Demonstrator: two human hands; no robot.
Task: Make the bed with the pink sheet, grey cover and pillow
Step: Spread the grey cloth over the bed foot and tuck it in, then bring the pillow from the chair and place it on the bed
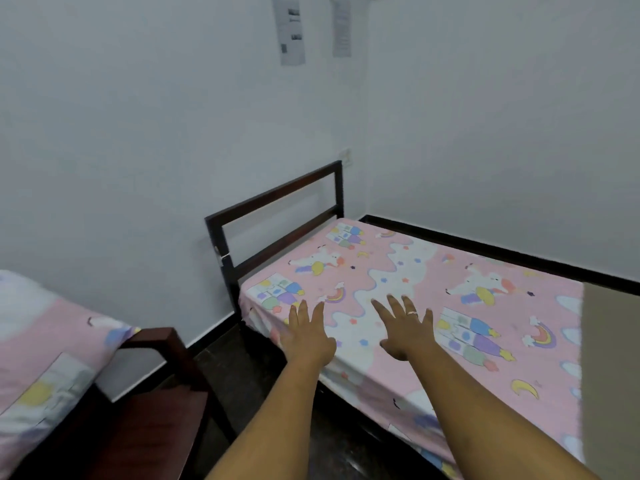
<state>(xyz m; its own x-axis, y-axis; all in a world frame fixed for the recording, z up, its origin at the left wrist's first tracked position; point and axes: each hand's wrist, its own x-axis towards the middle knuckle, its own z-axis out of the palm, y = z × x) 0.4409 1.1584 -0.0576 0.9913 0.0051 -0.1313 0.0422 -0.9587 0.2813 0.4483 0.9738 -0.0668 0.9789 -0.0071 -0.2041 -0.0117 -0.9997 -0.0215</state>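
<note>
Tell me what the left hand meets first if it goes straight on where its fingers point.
Only more pink sheet lies ahead of the left hand; past the mattress end, probably the dark headboard, though depth is unclear.

The pink sheet (436, 278) — unicorn-and-rainbow print — lies spread smooth over the bed (273, 195), its near edge apparently hanging untucked.

**Pastel pink bedding in a pale room**

The sheet (433, 271) is pink, printed with white unicorns, white clouds, rainbows, yellow moons and pastel castles. At the right edge of the frame is a plain grey-beige cover (609, 358). The headboard (277, 195) is dark brown. At lower left, a pillow (41, 358) carries the same pink print, next to a reddish-brown chair (156, 427). The walls (138, 133) are pale bluish white.
</note>
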